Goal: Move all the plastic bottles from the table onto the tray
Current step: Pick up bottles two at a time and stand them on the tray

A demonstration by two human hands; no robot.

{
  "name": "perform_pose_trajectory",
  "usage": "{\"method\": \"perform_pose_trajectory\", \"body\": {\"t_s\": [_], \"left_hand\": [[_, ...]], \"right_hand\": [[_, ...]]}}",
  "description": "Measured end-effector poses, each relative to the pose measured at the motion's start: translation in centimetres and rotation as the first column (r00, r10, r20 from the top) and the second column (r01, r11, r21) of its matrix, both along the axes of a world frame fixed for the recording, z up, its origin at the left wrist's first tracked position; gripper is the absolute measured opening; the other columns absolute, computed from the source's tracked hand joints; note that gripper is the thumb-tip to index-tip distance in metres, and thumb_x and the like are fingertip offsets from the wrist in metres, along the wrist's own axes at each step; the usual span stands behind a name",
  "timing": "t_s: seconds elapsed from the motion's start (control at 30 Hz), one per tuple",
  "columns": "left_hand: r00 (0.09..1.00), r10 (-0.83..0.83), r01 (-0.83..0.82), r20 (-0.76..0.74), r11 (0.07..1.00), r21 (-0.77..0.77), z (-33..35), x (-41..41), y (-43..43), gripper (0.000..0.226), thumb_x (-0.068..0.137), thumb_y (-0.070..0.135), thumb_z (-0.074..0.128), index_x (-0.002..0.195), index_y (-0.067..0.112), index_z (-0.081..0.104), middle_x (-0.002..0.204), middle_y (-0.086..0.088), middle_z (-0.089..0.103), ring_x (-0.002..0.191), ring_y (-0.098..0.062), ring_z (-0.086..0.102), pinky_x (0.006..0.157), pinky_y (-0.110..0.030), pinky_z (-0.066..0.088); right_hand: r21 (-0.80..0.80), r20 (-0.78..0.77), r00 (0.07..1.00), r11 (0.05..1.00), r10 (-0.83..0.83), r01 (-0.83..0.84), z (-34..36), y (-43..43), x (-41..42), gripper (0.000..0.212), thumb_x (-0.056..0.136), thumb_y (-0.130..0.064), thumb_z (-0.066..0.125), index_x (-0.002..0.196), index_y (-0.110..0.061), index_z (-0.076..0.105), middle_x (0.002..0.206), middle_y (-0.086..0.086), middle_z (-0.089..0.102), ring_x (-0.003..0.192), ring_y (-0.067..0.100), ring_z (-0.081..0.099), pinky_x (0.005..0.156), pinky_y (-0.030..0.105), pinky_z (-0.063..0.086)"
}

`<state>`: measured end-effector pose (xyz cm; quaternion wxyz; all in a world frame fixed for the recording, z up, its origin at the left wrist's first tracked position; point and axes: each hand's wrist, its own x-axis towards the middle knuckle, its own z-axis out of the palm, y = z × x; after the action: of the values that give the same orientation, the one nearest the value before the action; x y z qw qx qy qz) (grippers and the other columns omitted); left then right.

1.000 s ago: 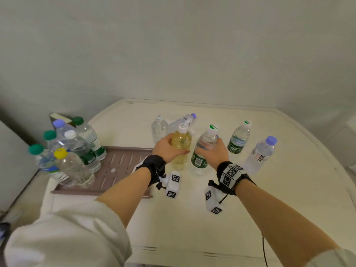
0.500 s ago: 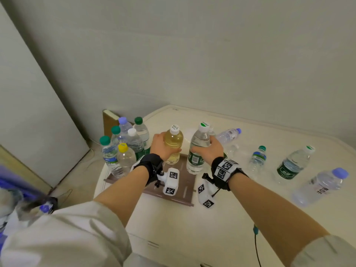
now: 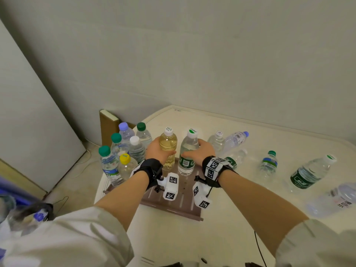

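My left hand grips a bottle of yellow liquid with a white cap. My right hand grips a clear bottle with a green label. Both bottles are upright over the brown tray, at its middle; I cannot tell if their bases touch it. Several capped bottles stand grouped at the tray's left end. More bottles are on the table to the right: a small blue-label one, a green-label one, and a clear one lying down.
The cream table has a rounded left corner beside the tray. Two more bottles sit behind my right hand. A cardboard panel leans by the wall. The near half of the tray is bare.
Both hands carried their bottles leftward from the table to over the tray. The view has turned left and moved closer.
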<state>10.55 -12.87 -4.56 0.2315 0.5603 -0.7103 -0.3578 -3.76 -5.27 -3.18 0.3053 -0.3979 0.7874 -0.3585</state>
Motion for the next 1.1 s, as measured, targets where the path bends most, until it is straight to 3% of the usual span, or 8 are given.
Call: {"method": "perform_pose_trajectory", "body": {"t_s": [0.27,0.43,0.63,0.8,0.9,0.97,1.1], "left_hand": [[0.998,0.058,-0.058,0.012,0.998,-0.032,-2.9,0.0,-1.6,0.02,0.07,0.017,0.072,0.085,0.018,0.06,0.089,-0.005,0.067,0.086,-0.026,0.063,0.077,-0.031,0.048],[0.998,0.042,-0.044,-0.048,0.999,-0.031,-3.4,-0.5,-1.6,0.03,0.071,0.01,0.075,0.097,0.012,0.061,0.102,-0.007,0.067,0.087,-0.019,0.056,0.08,-0.025,0.038],[0.996,0.059,-0.06,-0.073,0.998,-0.008,-3.4,-0.9,-2.6,0.021,0.076,0.014,0.07,0.091,0.019,0.057,0.094,-0.004,0.065,0.093,-0.025,0.063,0.079,-0.025,0.041],[0.985,0.133,-0.123,-0.114,0.988,0.089,-3.8,-0.9,-2.8,0.059,0.076,0.02,0.072,0.126,0.009,0.043,0.126,-0.011,0.058,0.115,-0.026,0.056,0.093,-0.03,0.041],[0.969,0.191,-0.17,-0.156,0.975,0.142,-4.1,-1.6,-2.7,0.082,0.077,0.03,0.071,0.142,0.008,0.026,0.141,-0.012,0.046,0.13,-0.029,0.046,0.107,-0.04,0.04],[0.95,0.241,-0.217,-0.197,0.966,0.14,-3.9,-2.3,-2.4,0.081,0.078,0.032,0.068,0.142,0.009,0.026,0.141,-0.015,0.043,0.131,-0.032,0.042,0.109,-0.045,0.037],[0.949,0.289,-0.278,-0.13,0.956,0.096,-2.7,-3.4,-1.6,0.06,0.085,0.019,0.06,0.137,0.009,0.031,0.143,-0.017,0.021,0.131,-0.032,0.025,0.11,-0.036,0.028]], "right_hand": [[0.048,0.042,0.999,0.999,-0.011,0.009,-2.1,-2.4,0.9,0.049,0.068,-0.026,0.081,0.112,-0.017,0.064,0.097,0.0,0.064,0.085,0.015,0.059,0.077,0.026,0.046],[0.039,0.059,0.997,0.999,-0.039,0.037,-2.8,-3.4,1.4,0.054,0.062,-0.031,0.083,0.111,-0.017,0.065,0.107,0.004,0.071,0.098,0.021,0.067,0.091,0.038,0.054],[0.046,0.043,0.998,0.998,-0.037,0.035,-3.4,-4.6,1.5,0.055,0.065,-0.033,0.083,0.113,-0.015,0.065,0.11,0.005,0.071,0.099,0.021,0.066,0.089,0.034,0.053],[0.072,0.034,0.999,0.997,-0.003,0.001,-3.6,-5.5,1.9,0.057,0.068,-0.031,0.082,0.119,-0.014,0.061,0.116,0.007,0.069,0.103,0.022,0.065,0.082,0.026,0.048],[0.068,0.113,0.993,0.998,-0.022,0.015,-3.4,-5.5,1.5,0.069,0.072,-0.028,0.081,0.133,-0.013,0.05,0.128,0.007,0.061,0.114,0.024,0.06,0.084,0.024,0.043],[0.068,0.186,0.981,0.996,-0.064,0.052,-3.2,-5.5,1.2,0.077,0.074,-0.024,0.08,0.139,-0.01,0.041,0.133,0.009,0.056,0.118,0.025,0.057,0.085,0.025,0.042],[0.078,0.211,0.974,0.995,-0.082,0.066,-3.2,-5.3,1.3,0.069,0.076,-0.021,0.079,0.133,-0.008,0.042,0.13,0.011,0.057,0.114,0.026,0.058,0.082,0.027,0.043]]}}
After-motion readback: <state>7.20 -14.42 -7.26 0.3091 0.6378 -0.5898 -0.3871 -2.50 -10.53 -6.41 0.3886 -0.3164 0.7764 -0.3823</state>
